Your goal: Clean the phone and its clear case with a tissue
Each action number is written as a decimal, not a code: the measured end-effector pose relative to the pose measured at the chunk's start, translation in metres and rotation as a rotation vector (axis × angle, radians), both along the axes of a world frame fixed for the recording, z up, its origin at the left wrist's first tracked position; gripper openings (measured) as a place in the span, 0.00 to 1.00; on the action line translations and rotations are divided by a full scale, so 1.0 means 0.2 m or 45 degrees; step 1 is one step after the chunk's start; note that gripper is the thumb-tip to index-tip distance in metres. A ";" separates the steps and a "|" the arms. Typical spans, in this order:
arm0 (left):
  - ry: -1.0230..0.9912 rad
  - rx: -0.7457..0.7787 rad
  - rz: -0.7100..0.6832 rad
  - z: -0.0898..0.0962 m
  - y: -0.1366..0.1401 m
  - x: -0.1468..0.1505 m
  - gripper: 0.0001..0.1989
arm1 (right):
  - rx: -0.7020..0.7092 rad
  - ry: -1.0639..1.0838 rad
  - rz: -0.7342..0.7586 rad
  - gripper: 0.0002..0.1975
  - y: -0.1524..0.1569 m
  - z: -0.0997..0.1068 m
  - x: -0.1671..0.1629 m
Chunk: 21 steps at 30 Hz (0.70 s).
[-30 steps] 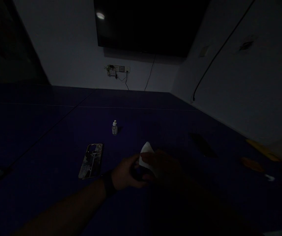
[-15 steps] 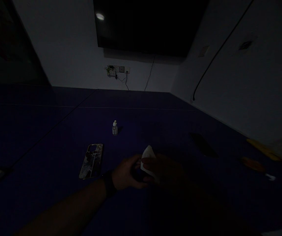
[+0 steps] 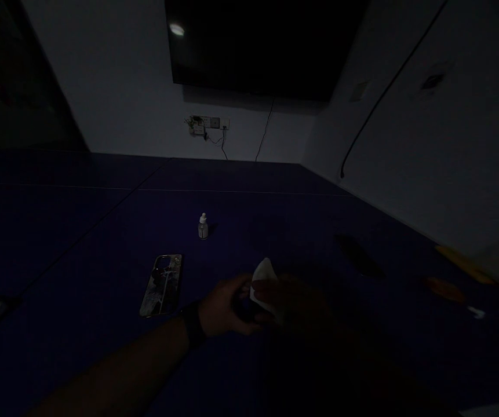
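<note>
Wide, deep blue-purple desk (image 3: 101, 266): reaches across to the pale wall, dim from where I stand.
Big black flat screen (image 3: 266, 46): hangs on that wall, a pale light reflected at its upper left.
Bare right hand (image 3: 295, 295): deep in shadow, its fingers pinching a thin, soft-looking white cloth (image 3: 263, 271).
Bare left hand (image 3: 221, 307) with black wristband (image 3: 193, 324): fingers and thumb curved into a C beside the cloth; too dark to tell whether they grip anything.
Grey-and-black patterned phone case (image 3: 161, 286) with camera cut-out: flat on the desk, left of the left hand.
White cloth: between the hands, above the desk, its pointed tip upward.
Small clear bottle with white cap (image 3: 203, 229): upright, farther back than the case.
</note>
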<state>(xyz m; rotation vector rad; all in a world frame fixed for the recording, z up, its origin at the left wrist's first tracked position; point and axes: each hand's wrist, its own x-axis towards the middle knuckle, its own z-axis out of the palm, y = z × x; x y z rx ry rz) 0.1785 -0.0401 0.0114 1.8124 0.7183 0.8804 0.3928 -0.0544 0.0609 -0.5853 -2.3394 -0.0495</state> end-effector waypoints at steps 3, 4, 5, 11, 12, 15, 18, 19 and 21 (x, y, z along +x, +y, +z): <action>-0.005 0.012 0.001 0.00 0.01 0.00 0.36 | -0.029 -0.059 -0.034 0.26 0.01 0.03 0.01; -0.003 0.013 -0.004 -0.01 0.01 0.00 0.36 | -0.072 -0.073 -0.073 0.29 0.01 0.04 0.01; -0.007 0.009 -0.015 -0.02 0.01 0.00 0.37 | -0.127 -0.076 -0.107 0.34 0.02 0.06 0.01; -0.069 -0.033 -0.061 -0.04 0.02 0.01 0.40 | -0.506 0.040 -0.204 0.47 0.04 0.06 0.01; -0.062 -0.030 -0.061 -0.04 0.02 0.01 0.39 | -0.507 0.060 -0.204 0.46 0.04 0.05 0.01; -0.034 -0.003 -0.061 -0.03 0.02 0.00 0.37 | -0.316 0.069 -0.176 0.37 0.01 0.01 0.01; -0.007 0.013 -0.030 -0.02 0.01 0.00 0.36 | -0.085 0.029 -0.130 0.26 -0.01 -0.03 0.01; 0.006 0.010 -0.013 -0.02 0.01 0.00 0.36 | -0.028 0.026 -0.097 0.23 -0.02 -0.04 0.01; 0.039 0.000 0.009 -0.02 0.01 0.00 0.37 | 0.056 0.020 -0.020 0.21 -0.02 -0.05 0.01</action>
